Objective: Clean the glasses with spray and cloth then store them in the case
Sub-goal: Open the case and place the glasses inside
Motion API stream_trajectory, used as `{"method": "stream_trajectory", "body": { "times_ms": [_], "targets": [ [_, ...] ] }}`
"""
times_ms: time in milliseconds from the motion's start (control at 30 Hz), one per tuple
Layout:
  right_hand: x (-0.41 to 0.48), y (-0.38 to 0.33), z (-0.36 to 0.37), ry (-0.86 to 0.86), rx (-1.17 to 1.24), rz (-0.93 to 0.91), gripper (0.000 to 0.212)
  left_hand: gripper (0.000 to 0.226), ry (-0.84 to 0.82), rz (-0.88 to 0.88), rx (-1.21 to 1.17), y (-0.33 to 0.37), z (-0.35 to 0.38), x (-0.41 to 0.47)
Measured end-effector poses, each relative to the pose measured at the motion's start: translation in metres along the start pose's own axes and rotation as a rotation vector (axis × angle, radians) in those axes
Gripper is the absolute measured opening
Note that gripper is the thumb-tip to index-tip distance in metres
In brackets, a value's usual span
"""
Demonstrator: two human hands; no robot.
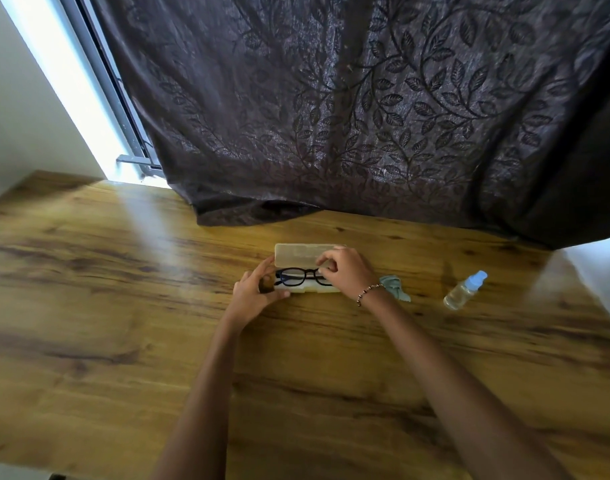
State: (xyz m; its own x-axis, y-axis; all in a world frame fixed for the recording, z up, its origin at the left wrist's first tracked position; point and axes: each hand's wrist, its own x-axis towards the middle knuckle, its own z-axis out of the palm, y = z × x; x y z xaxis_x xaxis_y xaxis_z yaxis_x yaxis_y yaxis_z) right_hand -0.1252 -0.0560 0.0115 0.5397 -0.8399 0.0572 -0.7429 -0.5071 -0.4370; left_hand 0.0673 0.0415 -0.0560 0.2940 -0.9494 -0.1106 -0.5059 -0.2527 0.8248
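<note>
Head view: you're on the storing step. The glasses [298,276] sit in the open case [308,289] mid-bench [123,306] with the lid [301,255] up behind them, your left hand [256,289] grips the case's left end, and your right hand [346,273] is curled over the frame's right end, seemingly pinching it. Next move, by my read: let go of the frame, clear your fingers, swing the lid down until it shuts. Count: one pair of glasses, one case, one cloth [397,288] just beside your right wrist, one spray bottle [464,292] further right, two hands.
</note>
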Motion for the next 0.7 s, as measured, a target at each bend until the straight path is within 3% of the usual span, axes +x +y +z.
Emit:
{"method": "stream_trajectory", "body": {
  "times_ms": [700],
  "targets": [
    [-0.033, 0.050, -0.022, 0.079, 0.151, 0.094, 0.008, 0.084, -0.066, -0.020, -0.094, 0.004, -0.004, 0.000]
  ]
}}
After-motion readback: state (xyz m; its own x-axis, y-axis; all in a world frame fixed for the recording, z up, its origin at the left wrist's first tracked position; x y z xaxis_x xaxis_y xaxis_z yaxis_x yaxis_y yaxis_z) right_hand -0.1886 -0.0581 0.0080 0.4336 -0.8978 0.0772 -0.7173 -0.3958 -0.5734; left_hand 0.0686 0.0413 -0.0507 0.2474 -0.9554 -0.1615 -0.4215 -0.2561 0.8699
